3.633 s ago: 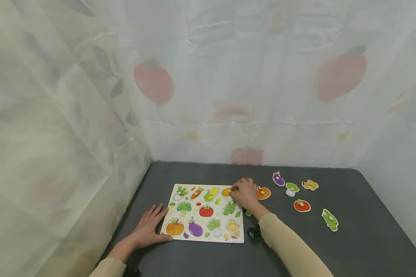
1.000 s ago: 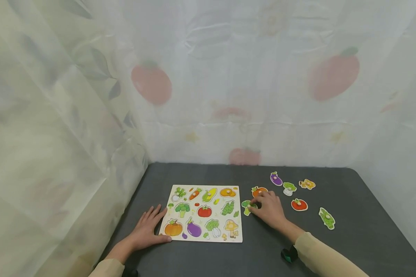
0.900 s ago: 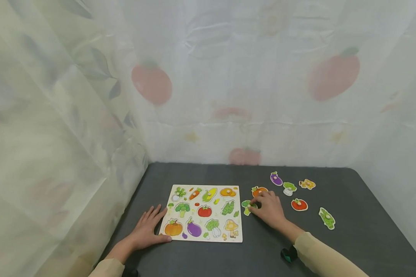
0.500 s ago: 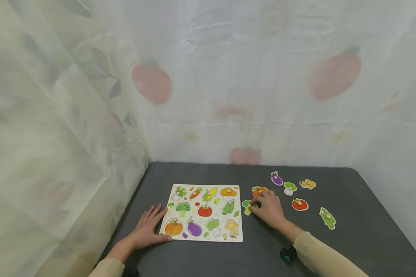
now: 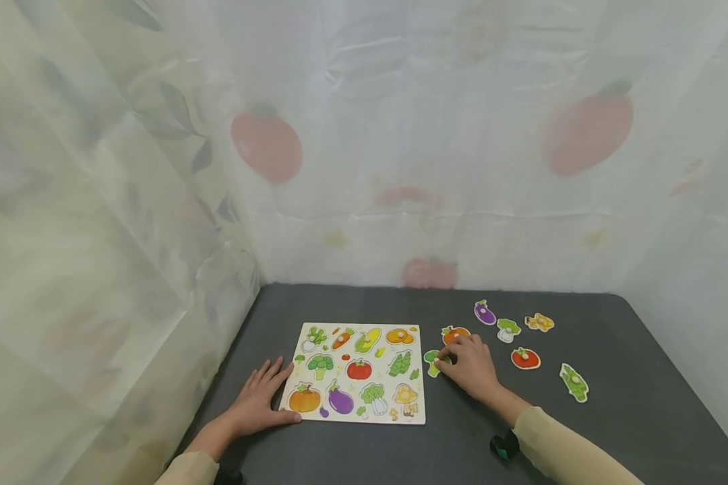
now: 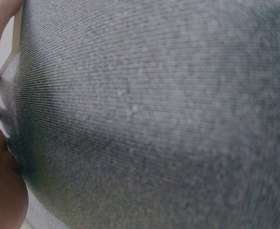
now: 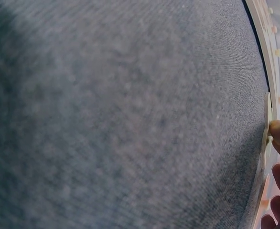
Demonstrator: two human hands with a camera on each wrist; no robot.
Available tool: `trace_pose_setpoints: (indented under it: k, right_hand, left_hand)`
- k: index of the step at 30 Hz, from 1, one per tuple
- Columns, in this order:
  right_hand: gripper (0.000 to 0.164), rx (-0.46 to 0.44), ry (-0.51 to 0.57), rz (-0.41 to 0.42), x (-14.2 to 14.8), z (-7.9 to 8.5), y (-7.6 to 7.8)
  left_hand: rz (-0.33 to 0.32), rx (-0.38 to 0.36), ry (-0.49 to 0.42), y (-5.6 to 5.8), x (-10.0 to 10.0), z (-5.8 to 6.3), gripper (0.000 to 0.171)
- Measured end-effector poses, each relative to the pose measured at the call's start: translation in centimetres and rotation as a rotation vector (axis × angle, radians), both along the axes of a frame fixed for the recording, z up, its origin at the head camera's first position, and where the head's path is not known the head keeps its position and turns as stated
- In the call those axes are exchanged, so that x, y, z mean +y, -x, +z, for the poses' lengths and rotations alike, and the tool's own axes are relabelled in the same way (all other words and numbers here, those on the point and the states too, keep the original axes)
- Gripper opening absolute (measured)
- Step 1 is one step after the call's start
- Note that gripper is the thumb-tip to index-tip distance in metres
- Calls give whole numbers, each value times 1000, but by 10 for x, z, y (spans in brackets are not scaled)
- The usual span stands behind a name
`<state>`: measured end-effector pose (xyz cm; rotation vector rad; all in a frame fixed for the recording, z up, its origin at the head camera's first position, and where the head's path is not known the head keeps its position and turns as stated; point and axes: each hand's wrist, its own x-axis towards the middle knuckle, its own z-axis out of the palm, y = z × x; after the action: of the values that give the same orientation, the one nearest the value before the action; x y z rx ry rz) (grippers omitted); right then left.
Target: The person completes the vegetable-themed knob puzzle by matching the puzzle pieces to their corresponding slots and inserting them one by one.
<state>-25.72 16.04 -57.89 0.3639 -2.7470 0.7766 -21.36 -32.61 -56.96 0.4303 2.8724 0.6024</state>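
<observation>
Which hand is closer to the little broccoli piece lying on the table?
Right. The right hand is touching the broccoli piece with its fingertips, just right of the puzzle board. The left hand rests flat at the board's far left edge, well away from it.

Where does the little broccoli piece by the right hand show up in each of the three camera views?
Head: the broccoli piece lies on the dark table, right of the puzzle board, under the right hand's fingertips.
Left wrist: not in it.
Right wrist: a thin pale edge at the far right, a fingertip touching it.
Shared landmark: the puzzle board's edge.
</observation>
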Motion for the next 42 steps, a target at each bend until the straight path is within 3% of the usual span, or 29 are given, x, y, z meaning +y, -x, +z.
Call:
trace_pose_setpoints:
  k: [16,23,30,37,42]
  right_hand:
    - [10,-9,37,-19,-4,1,4]
    - [10,-5,84,-10,-13,20,17]
    - [7,-27,111,63,-53,37,23]
    - [7,18,58,182,-109,35,26]
    - [8,-3,-13,215,-149,28,27]
  left_hand:
    - [24,-15,12,-2,-1,3,114]
    - [30,-21,15,-3,-1,4,115]
    - [23,-29,17,-4,-3,3,114]
    - [30,-39,28,-2,-1,1,114]
    - [29,-40,23,0,2,2,115]
